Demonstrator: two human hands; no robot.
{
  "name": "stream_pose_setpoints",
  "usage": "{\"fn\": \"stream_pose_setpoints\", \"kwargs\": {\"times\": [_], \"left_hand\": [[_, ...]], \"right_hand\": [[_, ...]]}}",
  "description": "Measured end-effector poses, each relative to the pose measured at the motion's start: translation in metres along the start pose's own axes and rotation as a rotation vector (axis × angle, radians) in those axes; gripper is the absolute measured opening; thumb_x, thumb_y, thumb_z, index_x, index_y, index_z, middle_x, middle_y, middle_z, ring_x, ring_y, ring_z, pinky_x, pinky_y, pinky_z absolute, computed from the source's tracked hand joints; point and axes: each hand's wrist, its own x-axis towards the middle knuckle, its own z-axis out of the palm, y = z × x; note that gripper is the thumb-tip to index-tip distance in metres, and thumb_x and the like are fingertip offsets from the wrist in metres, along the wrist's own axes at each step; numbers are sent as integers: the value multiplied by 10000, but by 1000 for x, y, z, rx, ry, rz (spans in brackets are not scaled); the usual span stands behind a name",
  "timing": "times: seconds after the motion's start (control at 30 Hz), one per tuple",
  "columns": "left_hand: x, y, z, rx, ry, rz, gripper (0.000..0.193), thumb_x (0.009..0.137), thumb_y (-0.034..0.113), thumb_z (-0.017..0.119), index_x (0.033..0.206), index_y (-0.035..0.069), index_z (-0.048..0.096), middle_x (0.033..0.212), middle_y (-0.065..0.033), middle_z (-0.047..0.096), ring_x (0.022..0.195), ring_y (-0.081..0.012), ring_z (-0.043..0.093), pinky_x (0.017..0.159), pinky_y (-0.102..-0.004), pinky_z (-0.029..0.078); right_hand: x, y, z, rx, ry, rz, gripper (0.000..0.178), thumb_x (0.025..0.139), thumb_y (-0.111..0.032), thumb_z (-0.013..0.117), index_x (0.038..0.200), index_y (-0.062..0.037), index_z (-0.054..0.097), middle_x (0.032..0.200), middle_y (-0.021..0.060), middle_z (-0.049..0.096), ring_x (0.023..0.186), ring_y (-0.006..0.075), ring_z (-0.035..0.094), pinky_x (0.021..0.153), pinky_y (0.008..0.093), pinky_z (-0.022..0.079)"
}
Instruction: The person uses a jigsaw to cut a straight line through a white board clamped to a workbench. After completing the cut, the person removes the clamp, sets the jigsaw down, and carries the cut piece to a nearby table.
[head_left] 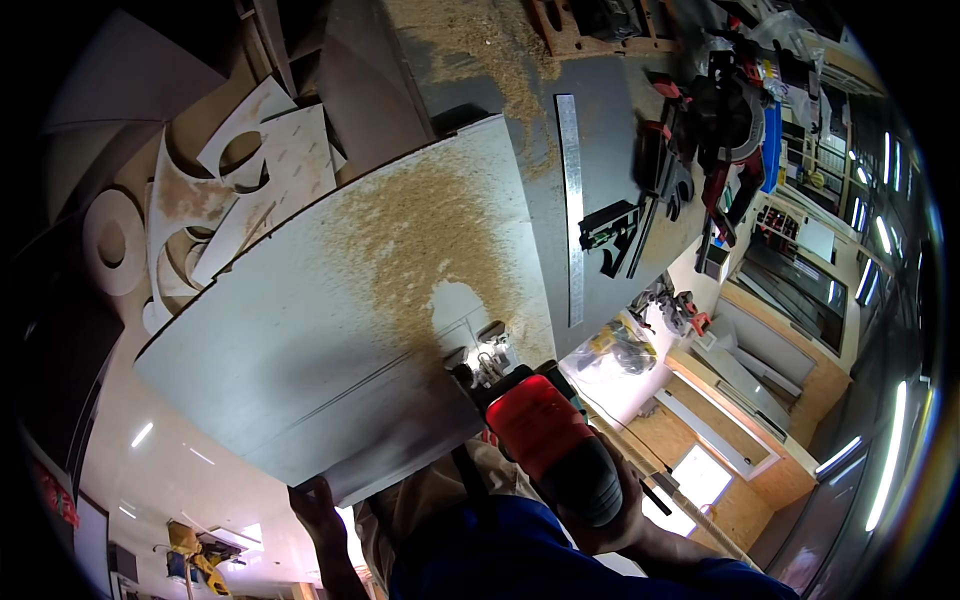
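A red and black jigsaw (540, 425) sits on a large white board (270, 370), its base near the board's right-hand near edge and its light shining on the surface. My right hand (615, 505) is wrapped round the jigsaw's body, partly hidden by it. A cut or dark line runs left from the saw, and thin pencil lines lie just beyond it. Sawdust (430, 225) covers the middle and far part of the board. At the near left edge my left hand (315, 502) grips the board. The blade's tip is hidden.
A grey worktop (610, 110) lies under the board's right side, with a steel ruler (571, 210), a small black clamp (612, 232) and larger red and black clamps (665, 155). White offcuts (285, 155) with round cut-outs and a ring (113, 243) lie at far left.
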Motion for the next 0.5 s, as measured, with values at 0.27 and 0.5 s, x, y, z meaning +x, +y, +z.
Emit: {"fn": "stream_pose_setpoints", "kwargs": {"times": [0.27, 0.5], "left_hand": [[-9, 12, 14, 28, 182, 150, 88, 952, 76, 522, 933, 3, 476, 798, 10, 419, 719, -112, 357, 638, -286, 353], [-6, 25, 20, 45, 187, 169, 106, 952, 81, 505, 904, -3, 462, 802, 6, 411, 723, -119, 355, 644, -286, 352]], "right_hand": [[2, -1, 2, 42, -8, 12, 911, 739, -88, 732, 1492, 77, 247, 1290, 265, 583, 1135, 320, 649, 936, 392, 535], [4, -2, 3, -13, 34, -9, 881, 736, -94, 735, 1473, 83, 287, 1264, 268, 602, 1113, 328, 661, 925, 383, 537]]}}
